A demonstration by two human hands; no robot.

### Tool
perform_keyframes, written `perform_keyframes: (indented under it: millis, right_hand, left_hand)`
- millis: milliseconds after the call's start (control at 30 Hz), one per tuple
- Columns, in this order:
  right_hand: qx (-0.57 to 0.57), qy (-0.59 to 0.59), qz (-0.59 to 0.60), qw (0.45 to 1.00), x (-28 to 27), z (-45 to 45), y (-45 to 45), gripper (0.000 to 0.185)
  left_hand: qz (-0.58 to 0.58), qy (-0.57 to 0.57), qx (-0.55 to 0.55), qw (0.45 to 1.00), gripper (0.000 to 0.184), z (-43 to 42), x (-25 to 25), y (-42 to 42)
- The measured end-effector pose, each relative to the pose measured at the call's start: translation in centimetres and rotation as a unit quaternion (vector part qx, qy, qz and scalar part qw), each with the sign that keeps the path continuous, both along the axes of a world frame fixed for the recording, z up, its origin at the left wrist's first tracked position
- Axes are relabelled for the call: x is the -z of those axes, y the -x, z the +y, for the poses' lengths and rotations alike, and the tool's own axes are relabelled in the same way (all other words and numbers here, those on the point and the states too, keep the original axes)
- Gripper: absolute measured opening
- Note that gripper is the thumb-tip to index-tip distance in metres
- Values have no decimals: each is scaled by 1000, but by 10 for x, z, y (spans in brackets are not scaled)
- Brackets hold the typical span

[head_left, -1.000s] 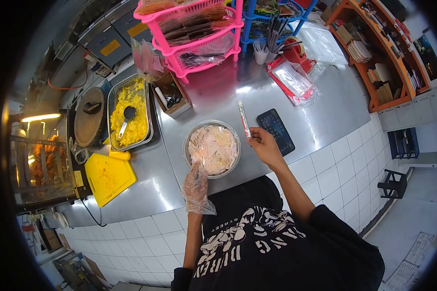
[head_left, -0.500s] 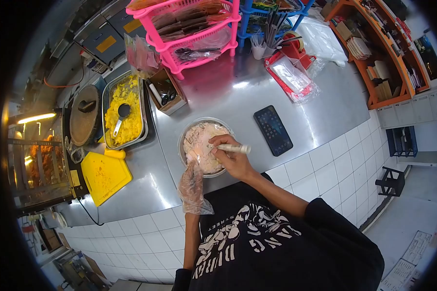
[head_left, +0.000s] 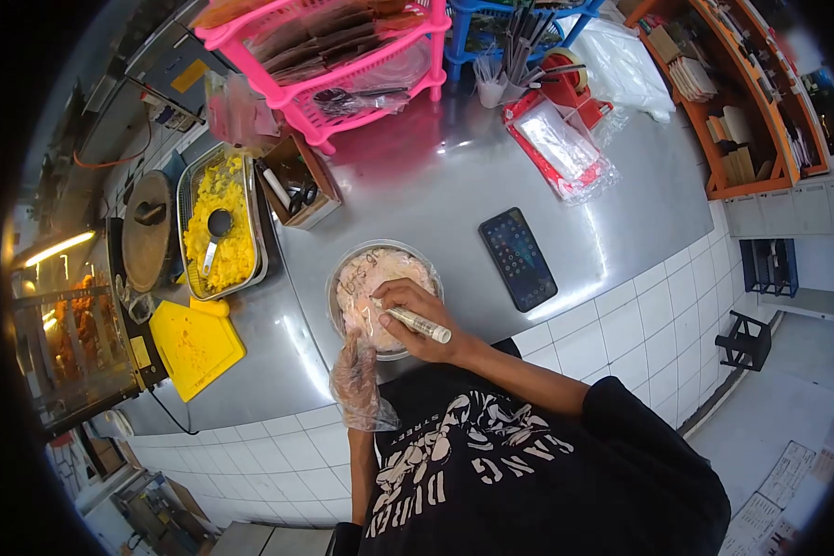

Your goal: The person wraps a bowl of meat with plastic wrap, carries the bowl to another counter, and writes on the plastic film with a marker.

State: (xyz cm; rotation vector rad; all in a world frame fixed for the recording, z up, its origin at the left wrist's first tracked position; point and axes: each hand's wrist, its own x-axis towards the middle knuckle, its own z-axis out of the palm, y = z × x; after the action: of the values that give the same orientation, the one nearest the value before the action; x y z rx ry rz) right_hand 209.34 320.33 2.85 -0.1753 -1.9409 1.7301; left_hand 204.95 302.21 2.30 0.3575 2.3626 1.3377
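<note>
A round metal bowl [head_left: 438,278] under clear plastic, with pale pinkish contents, stands near the front edge of the steel table. Over the bowl, my right hand [head_left: 417,320] is closed around a white marker [head_left: 419,324], its tip end toward the plastic. My left hand [head_left: 354,371], in a clear plastic glove, rests at the near left rim of the bowl; its fingertips are blurred by the glove and plastic. To the right of the bowl lies a dark phone [head_left: 518,259] with its screen lit.
At the left are a tray of yellow food [head_left: 221,222] with a scoop and a yellow cutting board [head_left: 195,347]. A cardboard box [head_left: 315,211], a pink rack [head_left: 343,125] and a red tape dispenser [head_left: 574,109] stand farther back. The steel table [head_left: 417,195] ends at the near edge.
My right hand has brought the marker from beside the phone leftward over the bowl, then slightly lower. My left hand stays at the bowl's rim. The view has shifted a little.
</note>
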Motion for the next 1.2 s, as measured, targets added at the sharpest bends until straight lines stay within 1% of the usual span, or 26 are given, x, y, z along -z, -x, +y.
perform_keyframes:
  millis: [33, 167, 267, 367, 433, 467, 500, 533, 600, 633, 667, 767, 867, 900, 967, 1067, 1200]
  right_hand:
    - [-4, 2, 5, 1000, -1, 1, 0, 16]
    - [-5, 23, -6, 1000, -3, 4, -1, 16]
    - [10, 16, 4, 1000, 0, 4, 0, 17]
    - [38, 14, -23, 999, -11, 10, -10, 15]
    - [137, 35, 41, 989, 2, 22, -19, 13]
    - [242, -53, 39, 968, 12, 42, -20, 13]
    - [342, -140, 37, 928, 19, 70, -21, 12]
    - [352, -125, -48, 926, 20, 96, -36, 12]
    - [403, -228, -169, 870, 23, 143, -57, 15]
    - [410, -214, -204, 863, 37, 161, -66, 27]
    - [409, -215, -231, 857, 35, 170, -67, 29]
    - [392, -196, -311, 843, 27, 175, -63, 40]
    - [371, -199, -343, 840, 34, 168, -64, 43]
    - [382, -175, -345, 839, 37, 165, -66, 44]
    - [378, -170, -331, 848, 39, 162, -76, 43]
    - [373, -161, -335, 850, 29, 150, -89, 43]
    - [386, -120, -325, 855, 29, 140, -103, 41]
  left_hand:
    - [46, -2, 20, 999, 39, 2, -4, 0]
    - [45, -24, 33, 998, 39, -1, -1, 4]
    - [35, -16, 20, 999, 38, -3, 4, 5]
    - [46, -29, 27, 998, 36, -2, 5, 7]
    - [47, -27, 33, 998, 35, -5, 8, 9]
    - [48, -27, 35, 998, 34, -6, 10, 9]
    - [38, -26, 28, 999, 34, -5, 9, 9]
    - [27, -26, 22, 999, 34, -3, 8, 9]
    - [12, -32, 19, 999, 34, -3, 9, 8]
    - [11, -39, 20, 999, 34, -3, 13, 9]
    - [13, -45, 21, 999, 34, -4, 14, 11]
    - [36, -10, 71, 997, 35, -2, 1, 18]
    - [-19, -23, 58, 998, 35, -9, 13, 20]
    - [3, -17, 70, 997, 36, -7, 10, 21]
    - [48, -3, 90, 995, 36, -4, 2, 21]
    - [72, -32, 90, 993, 36, -6, 9, 20]
    - [80, -32, 95, 992, 35, -6, 9, 21]
